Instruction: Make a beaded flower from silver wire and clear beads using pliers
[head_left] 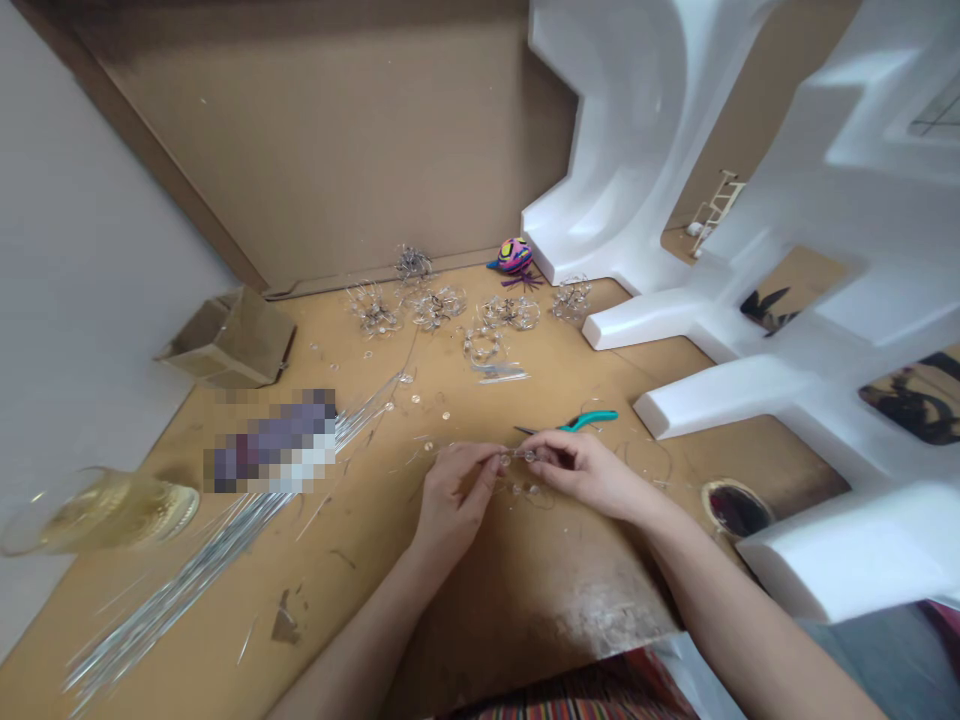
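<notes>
Between my fingertips is a thin beaded wire (517, 453) with small clear round beads. My left hand (459, 488) pinches its left end, closed at thumb and forefinger. On the other side my right hand (581, 470) is closed in a pinch near a bead. More beads hang or lie just below the hands; whether they belong to the same wire I cannot tell. Pliers (594, 418) with teal handles lie right behind my right hand, their dark jaws pointing left. Several loose clear beads (416, 399) are scattered on the table beyond my left hand.
Straight silver wires (225, 550) stretch across the left of the table (360, 610). Twisted wire pieces (435, 308) stand at the back beside a colourful patterned object (514, 256). A cardboard box (232, 338), a glass of yellowish liquid (112, 508), a dark-filled cup (736, 508) and white moulded structures (705, 395) flank the table.
</notes>
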